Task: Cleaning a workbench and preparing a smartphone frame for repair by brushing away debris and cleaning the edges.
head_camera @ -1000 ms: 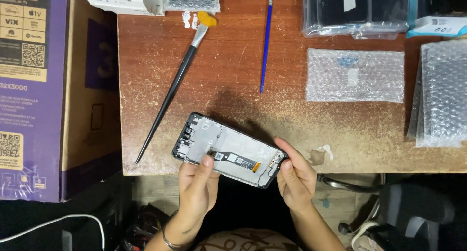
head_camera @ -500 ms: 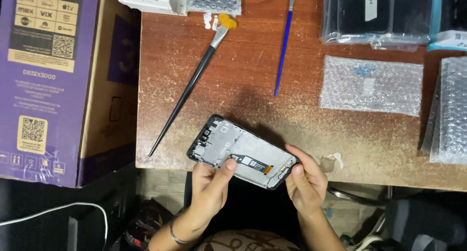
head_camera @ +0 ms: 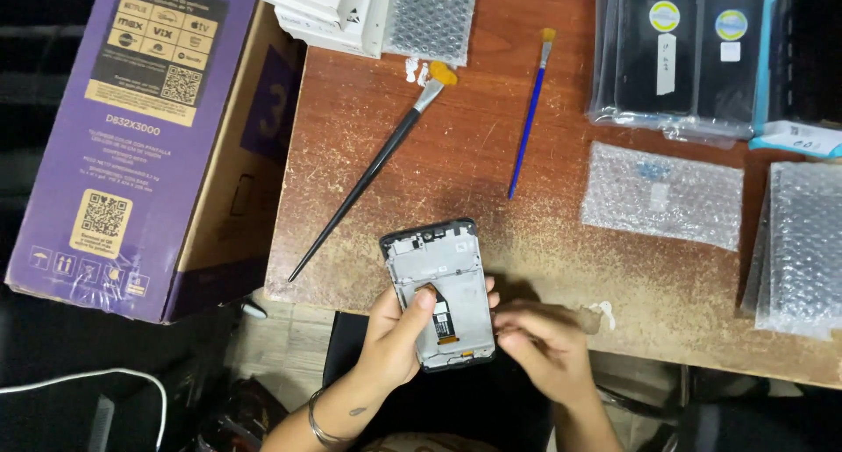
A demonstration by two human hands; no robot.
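- Grey rectangular phone frame with its inner metal plate and a small orange flex ribbon exposed [head_camera: 441,292]: we hold it upright over the near edge of the worn brown wooden desk [head_camera: 491,154], inner side up, presumably so that we can see the workings.
- Left hand [head_camera: 395,338]: closed round the frame's lower left side, thumb pressed on the plate, which steadies it.
- Right hand [head_camera: 539,347]: just right of the frame, fingers curled together at its edge; we cannot tell whether they pinch anything.
- Long black-handled brush with yellow-stained bristles [head_camera: 373,171]: lies slantwise on the desk beyond the frame, within reach.
- Slim blue-handled brush [head_camera: 529,123]: on the desk, further back and to the right.
- Flat bubble-wrap pouch [head_camera: 662,196]: right of the frame on the desk; contents unclear.
- Clear plastic sleeves holding dark phone screens [head_camera: 675,53]: at the desk's far right corner.
- Large purple cardboard box [head_camera: 140,136]: against the desk's left edge, contents hidden.
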